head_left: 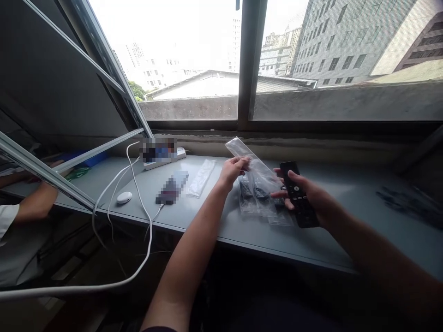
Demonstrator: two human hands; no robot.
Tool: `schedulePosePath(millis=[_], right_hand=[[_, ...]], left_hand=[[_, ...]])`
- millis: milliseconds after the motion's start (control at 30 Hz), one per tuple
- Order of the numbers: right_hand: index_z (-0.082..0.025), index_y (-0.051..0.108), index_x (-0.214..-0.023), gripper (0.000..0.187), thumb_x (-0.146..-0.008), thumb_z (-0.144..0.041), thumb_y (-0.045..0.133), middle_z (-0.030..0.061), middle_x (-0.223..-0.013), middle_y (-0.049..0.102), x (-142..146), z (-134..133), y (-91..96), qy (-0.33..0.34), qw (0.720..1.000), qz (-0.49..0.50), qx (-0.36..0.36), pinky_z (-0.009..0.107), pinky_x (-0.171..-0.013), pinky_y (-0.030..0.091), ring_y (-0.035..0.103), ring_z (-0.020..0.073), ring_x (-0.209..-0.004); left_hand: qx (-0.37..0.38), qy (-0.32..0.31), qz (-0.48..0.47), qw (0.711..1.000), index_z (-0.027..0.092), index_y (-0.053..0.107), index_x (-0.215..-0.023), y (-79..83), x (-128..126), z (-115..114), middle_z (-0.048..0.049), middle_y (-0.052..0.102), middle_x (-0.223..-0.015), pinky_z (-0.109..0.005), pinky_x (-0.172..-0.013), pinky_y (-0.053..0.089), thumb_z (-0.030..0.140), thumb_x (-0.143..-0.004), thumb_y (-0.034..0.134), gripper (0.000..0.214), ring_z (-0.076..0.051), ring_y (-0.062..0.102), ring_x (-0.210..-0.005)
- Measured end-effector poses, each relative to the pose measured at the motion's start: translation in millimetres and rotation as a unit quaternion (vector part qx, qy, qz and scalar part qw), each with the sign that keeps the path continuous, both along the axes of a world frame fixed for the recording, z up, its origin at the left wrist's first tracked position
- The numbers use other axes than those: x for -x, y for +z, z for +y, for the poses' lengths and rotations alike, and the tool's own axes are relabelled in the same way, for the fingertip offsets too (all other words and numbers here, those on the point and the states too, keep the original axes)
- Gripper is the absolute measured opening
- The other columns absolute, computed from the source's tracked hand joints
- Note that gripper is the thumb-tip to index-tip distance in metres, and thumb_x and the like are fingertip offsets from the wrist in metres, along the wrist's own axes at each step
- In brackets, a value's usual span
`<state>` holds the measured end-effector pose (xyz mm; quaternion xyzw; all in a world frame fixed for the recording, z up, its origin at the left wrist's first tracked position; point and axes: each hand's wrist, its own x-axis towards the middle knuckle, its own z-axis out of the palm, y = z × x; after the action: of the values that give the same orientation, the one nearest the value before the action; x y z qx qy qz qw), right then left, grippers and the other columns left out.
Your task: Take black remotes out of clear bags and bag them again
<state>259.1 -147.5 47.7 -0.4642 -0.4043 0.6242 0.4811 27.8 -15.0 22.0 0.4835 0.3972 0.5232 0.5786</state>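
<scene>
My right hand (311,196) is closed around a black remote control (298,193), thumb resting on its buttons, over the grey ledge (214,221). My left hand (233,169) pinches a clear plastic bag (254,163) that slants up to the left, its lower end near the remote. Beneath both hands lie several bagged black remotes (258,198) flat on the ledge.
An empty clear bag (201,178), a phone (172,187) on a white cable (138,193), a white oval device (123,197) and a white power strip (162,154) lie to the left. Another person's arm (32,203) rests at far left. Dark items (404,203) sit at right, window behind.
</scene>
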Motion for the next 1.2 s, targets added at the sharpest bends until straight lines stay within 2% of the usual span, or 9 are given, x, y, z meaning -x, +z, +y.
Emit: schedulePosePath(millis=[100,167,233,467,633,833,1000,1200], right_hand=[[-0.027,0.071,-0.155,0.057,-0.110,-0.062,0.071,0.0144,-0.116,0.087,0.5,-2.4,-1.0,0.067,0.997,-0.038,0.009,0.027,-0.046,0.052,0.073,0.0189,-0.058],[-0.022,0.072,-0.155,0.060,-0.110,-0.062,0.069,0.0137,-0.097,0.087,2.0,-3.8,-1.6,0.082,0.995,-0.054,0.020,0.025,-0.048,0.051,0.067,0.0163,-0.050],[-0.019,0.072,-0.154,0.059,-0.111,-0.060,0.068,0.0131,-0.089,0.086,3.2,-4.6,-1.7,0.087,0.994,-0.054,0.023,0.024,-0.049,0.052,0.066,0.0151,-0.049],[-0.015,0.076,-0.149,0.058,-0.111,-0.059,0.069,0.0153,-0.090,0.086,2.5,-4.1,-0.9,0.121,0.991,-0.052,0.028,0.023,-0.048,0.054,0.067,0.0152,-0.050],[-0.014,0.080,-0.140,0.051,-0.110,-0.054,0.071,0.0178,-0.096,0.088,4.3,-5.1,-3.2,0.117,0.991,-0.069,0.012,0.023,-0.047,0.055,0.068,0.0150,-0.049],[-0.014,0.085,-0.131,0.051,-0.109,-0.058,0.073,0.0171,-0.092,0.087,5.3,-6.4,-3.4,0.125,0.988,-0.086,0.002,0.025,-0.049,0.057,0.068,0.0155,-0.048],[-0.013,0.086,-0.126,0.049,-0.109,-0.058,0.074,0.0178,-0.090,0.087,4.4,-5.0,-2.9,0.106,0.991,-0.085,0.012,0.023,-0.049,0.057,0.068,0.0149,-0.048],[-0.013,0.085,-0.126,0.047,-0.111,-0.056,0.072,0.0181,-0.090,0.087,4.4,-5.8,-4.2,0.104,0.991,-0.084,0.001,0.023,-0.050,0.058,0.069,0.0151,-0.049]], left_hand=[[-0.004,-0.046,0.006,0.999,0.017,0.088,-0.101,1.6,-1.9,-5.7,-0.0082,0.082,-0.094,-0.026,-0.071,0.048,0.044,-0.085,0.092,0.031,-0.015,0.070,-0.080],[-0.003,-0.062,-0.013,0.998,0.017,0.089,-0.105,2.8,-2.1,-8.1,-0.0092,0.084,-0.101,-0.025,-0.073,0.049,0.043,-0.086,0.090,0.032,-0.015,0.071,-0.084],[0.003,-0.070,-0.040,0.997,0.017,0.090,-0.108,3.9,-1.3,-9.0,-0.0093,0.085,-0.106,-0.025,-0.076,0.051,0.043,-0.086,0.089,0.033,-0.015,0.073,-0.087],[0.027,-0.059,-0.121,0.991,0.017,0.089,-0.111,5.3,1.3,-5.8,-0.0089,0.086,-0.105,-0.028,-0.085,0.056,0.038,-0.094,0.084,0.028,-0.018,0.076,-0.090],[0.045,-0.011,-0.144,0.989,0.015,0.087,-0.109,6.2,1.5,-2.8,-0.0122,0.088,-0.110,-0.029,-0.088,0.058,0.035,-0.100,0.079,0.023,-0.020,0.079,-0.094],[0.069,0.035,-0.180,0.981,0.013,0.084,-0.109,9.0,6.9,3.4,-0.0146,0.088,-0.113,-0.029,-0.092,0.061,0.031,-0.112,0.059,0.031,-0.020,0.081,-0.094],[0.080,0.057,-0.236,0.967,0.013,0.082,-0.116,6.7,12.8,10.5,-0.0135,0.088,-0.115,-0.032,-0.102,0.062,0.030,-0.114,0.054,0.032,-0.021,0.084,-0.100],[0.085,0.078,-0.234,0.965,0.012,0.080,-0.120,3.2,13.8,13.9,-0.0165,0.087,-0.120,-0.036,-0.109,0.061,0.030,-0.113,0.056,0.031,-0.024,0.084,-0.111]])
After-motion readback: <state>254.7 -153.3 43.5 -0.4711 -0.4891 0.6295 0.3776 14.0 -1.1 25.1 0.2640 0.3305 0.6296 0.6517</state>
